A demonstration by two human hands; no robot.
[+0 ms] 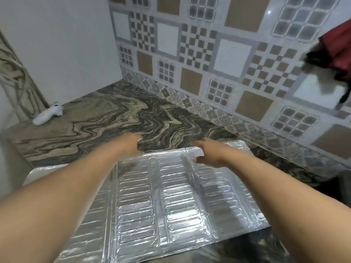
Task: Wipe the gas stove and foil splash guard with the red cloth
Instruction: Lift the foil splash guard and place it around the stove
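Roughly, going from left to right across the head view:

White object: lying on its side at about nine o'clock on the marbled countertop, near the white side wall; too blurred to name, and no writing is showing on it.

Left hand: reaching forward over the far left edge of the foil splash guard; fingers are curling downward past the edge, blurred, so whether they are gripping the foil cannot be told.

Foil splash guard: lying flat on the countertop at six o'clock, its embossed panels facing up and shining; no brand or label is readable on it.

Right hand: resting at the far edge of the foil, just right of centre; thumb and fingers are bending toward each other around the rim, apparently pinching it.

Tiled wall: running from twelve to three o'clock, showing checker and square patterns, no lettering.

Red cloth: hanging at about two o'clock at the right edge, well apart from both hands, beside a dark blurred shape.
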